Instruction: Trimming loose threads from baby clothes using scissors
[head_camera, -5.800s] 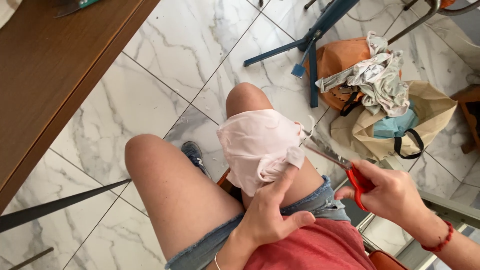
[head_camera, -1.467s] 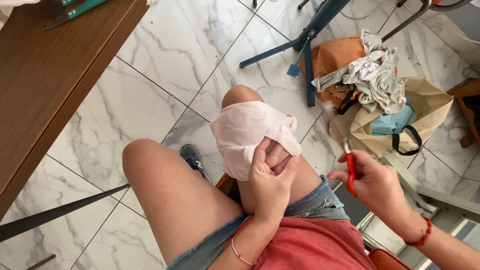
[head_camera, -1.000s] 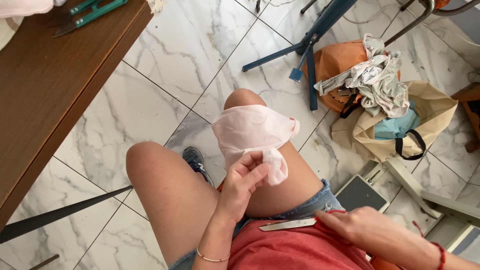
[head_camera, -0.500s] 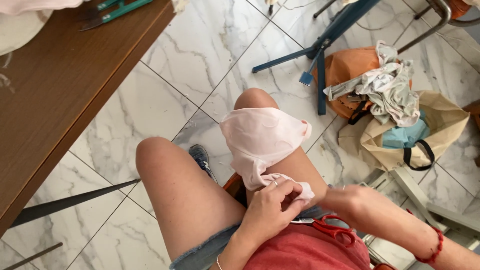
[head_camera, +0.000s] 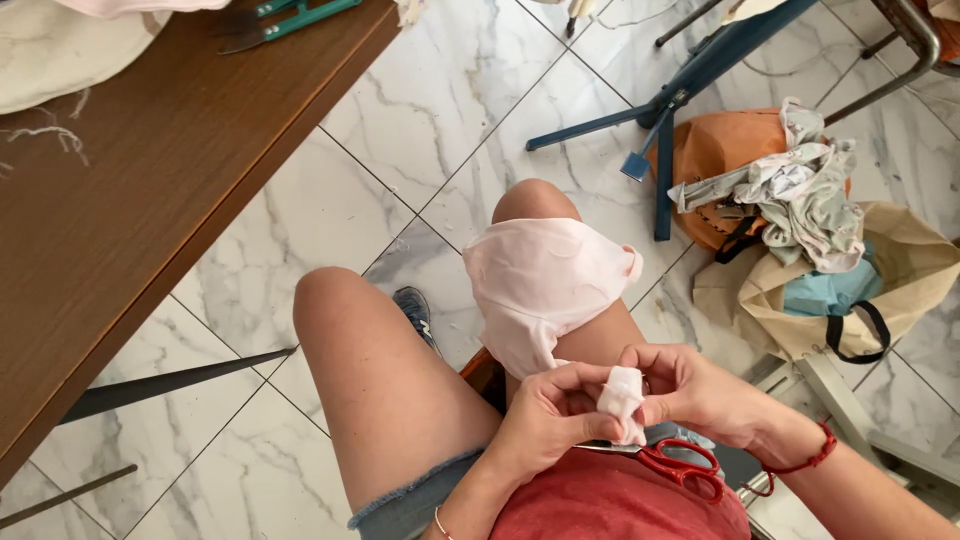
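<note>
Currently pinching a small pale pink fabric piece (head_camera: 622, 392) between left hand (head_camera: 553, 420) and right hand (head_camera: 700, 392), fingers pressed together on it, above the lap. Resting, set down: red-handled scissors (head_camera: 680, 464) on the lap; larger pink cloth (head_camera: 545, 285) draping the right knee, apparently awaiting further handling.

Pale pink cloth (head_camera: 545, 290) draped over right knee.
</note>
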